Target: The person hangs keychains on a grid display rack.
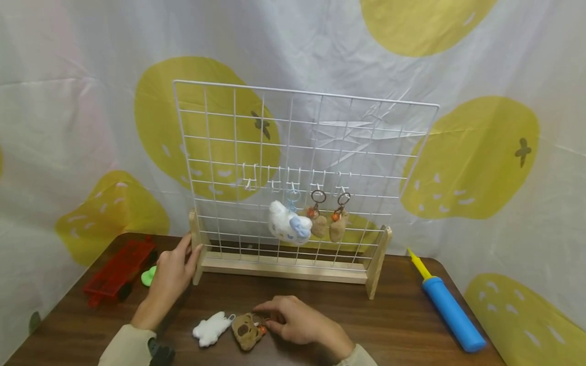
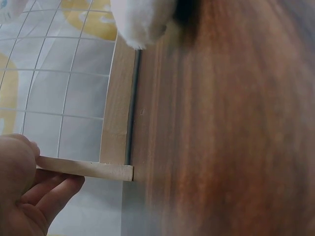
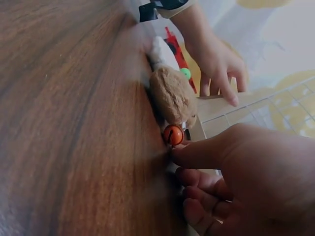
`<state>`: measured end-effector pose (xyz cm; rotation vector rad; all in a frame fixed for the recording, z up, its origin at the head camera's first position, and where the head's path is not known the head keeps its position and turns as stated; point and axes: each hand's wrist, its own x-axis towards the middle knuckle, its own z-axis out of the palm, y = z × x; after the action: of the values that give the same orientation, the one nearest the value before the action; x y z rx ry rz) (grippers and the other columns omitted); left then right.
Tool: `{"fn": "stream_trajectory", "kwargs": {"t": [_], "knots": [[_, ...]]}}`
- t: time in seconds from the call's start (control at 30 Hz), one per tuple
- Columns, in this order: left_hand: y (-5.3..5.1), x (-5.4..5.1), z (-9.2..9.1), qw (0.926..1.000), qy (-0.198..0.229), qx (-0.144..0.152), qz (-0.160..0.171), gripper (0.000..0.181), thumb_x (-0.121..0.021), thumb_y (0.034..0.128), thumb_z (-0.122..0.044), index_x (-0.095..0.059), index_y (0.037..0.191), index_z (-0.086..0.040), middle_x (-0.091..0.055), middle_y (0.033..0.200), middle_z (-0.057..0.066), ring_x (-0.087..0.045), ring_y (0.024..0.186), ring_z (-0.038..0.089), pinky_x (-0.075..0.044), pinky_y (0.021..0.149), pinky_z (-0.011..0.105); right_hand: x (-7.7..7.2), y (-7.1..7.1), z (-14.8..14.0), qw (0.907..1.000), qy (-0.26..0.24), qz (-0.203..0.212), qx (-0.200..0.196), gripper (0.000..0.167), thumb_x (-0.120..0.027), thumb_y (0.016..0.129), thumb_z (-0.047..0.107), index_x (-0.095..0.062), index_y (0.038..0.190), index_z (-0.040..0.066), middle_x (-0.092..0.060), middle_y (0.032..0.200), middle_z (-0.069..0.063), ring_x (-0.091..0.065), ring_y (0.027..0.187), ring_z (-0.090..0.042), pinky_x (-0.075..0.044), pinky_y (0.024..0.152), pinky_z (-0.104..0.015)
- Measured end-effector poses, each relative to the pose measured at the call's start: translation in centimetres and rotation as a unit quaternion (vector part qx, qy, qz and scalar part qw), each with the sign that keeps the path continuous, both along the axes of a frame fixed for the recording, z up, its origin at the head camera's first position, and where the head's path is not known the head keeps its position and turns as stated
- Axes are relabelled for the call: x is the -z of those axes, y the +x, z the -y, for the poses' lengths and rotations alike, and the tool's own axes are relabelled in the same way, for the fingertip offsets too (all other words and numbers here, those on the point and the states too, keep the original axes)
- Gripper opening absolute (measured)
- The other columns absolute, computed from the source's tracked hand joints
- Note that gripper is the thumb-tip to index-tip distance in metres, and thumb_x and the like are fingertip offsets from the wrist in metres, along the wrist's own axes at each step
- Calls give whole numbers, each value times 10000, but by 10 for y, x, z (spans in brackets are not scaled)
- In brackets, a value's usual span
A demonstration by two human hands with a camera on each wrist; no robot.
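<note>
My left hand [image 1: 171,272] grips the left wooden upright [image 2: 88,168] of a white wire grid rack [image 1: 293,264], thumb on one face and fingers on the other. On the table, my right hand [image 1: 297,320] pinches the ring end of a brown bear plush keychain [image 1: 246,330]. Its orange bell [image 3: 173,134] lies right at my thumb tip; the ring itself is mostly hidden by the fingers. Beside the bear lies a white plush keychain [image 1: 211,329] with a small clasp. From hooks on the grid hang a white plush with a blue bow [image 1: 288,223] and two brown plush keychains [image 1: 338,227].
Two white hooks [image 1: 249,183] at the left of the row carry nothing. A red transparent toy cart [image 1: 120,269] and a green piece [image 1: 148,276] are at the table's left. To the right lies a blue hand pump [image 1: 453,312] with a yellow nozzle. A patterned curtain [image 1: 320,46] hangs behind.
</note>
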<state>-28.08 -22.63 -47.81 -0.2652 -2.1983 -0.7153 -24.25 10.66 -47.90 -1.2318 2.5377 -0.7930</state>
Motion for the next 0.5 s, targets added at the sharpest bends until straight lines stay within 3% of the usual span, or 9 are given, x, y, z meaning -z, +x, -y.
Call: {"fn": "stream_trajectory", "kwargs": {"t": [0.23,0.5], "knots": [[0,1,0,10000,17,-36,56,241,-780,998,-93,-665,1206,-55,-782,816,128,-675,578,325,-549,588,568,-4,1,2,9997,142,-75,-176,299,-728,1021,95,-703,1307,177,-583,813,123,-513,716,34,-467,686,-151],[0,0,0,10000,0,1,-4,252,-781,995,-85,-665,1215,-52,-786,815,133,-687,581,332,-552,583,567,-5,4,0,9996,224,23,-140,416,-791,1002,264,-705,1407,230,-615,959,71,-510,842,11,-467,750,-157]]}}
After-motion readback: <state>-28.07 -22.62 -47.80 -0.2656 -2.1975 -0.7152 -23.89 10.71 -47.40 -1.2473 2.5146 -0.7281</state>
